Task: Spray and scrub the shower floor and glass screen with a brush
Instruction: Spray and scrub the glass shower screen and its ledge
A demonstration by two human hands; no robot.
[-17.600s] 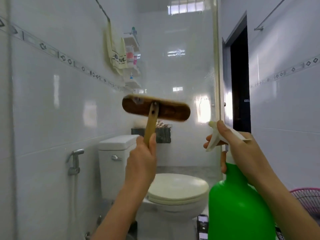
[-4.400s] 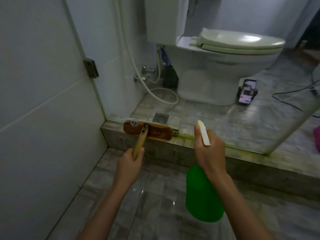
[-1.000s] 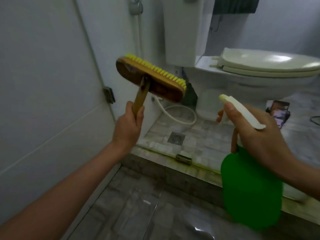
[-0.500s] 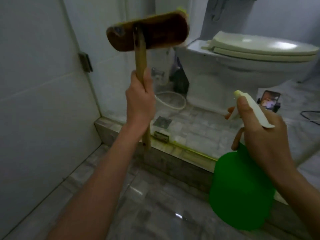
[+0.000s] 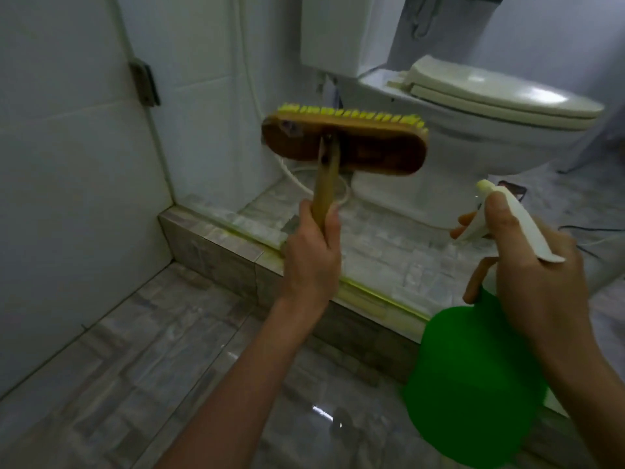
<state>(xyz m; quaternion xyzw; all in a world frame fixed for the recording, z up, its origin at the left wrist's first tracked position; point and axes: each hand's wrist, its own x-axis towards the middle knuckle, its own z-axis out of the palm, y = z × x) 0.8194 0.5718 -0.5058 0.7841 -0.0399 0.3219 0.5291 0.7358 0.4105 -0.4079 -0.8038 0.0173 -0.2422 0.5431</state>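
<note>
Shower floor (image 5: 152, 350), where does it lie?
— Across the bottom of the view: glossy grey marbled tiles with a glint of light, ending at a raised tiled kerb (image 5: 220, 255).

And the glass screen?
— The glass screen (image 5: 203, 137) stands upright on that kerb, with a yellowish seal along its foot. A white tiled wall (image 5: 61, 164) meets it on the left. Through the glass shows a white toilet (image 5: 473, 137), lid down.

What is being held?
— The right hand (image 5: 537, 275) grips the neck of a green spray bottle (image 5: 473, 384), low at the right. Its thumb lies along the top of the white spray head and its fingers curl round the trigger, with the nozzle pointing away from the person. The left hand (image 5: 313, 258), near the centre, is clenched round the pale wooden handle of a scrubbing brush (image 5: 345, 147). The brush is held up in front of the screen, with its brown wooden back to the camera and its yellow bristles pointing away. Whether the bristles touch the glass cannot be told.

Anything smaller?
— A white hose (image 5: 253, 62) hangs behind the glass beside the cistern. A dark metal hinge (image 5: 145, 82) sits where the screen meets the wall
</note>
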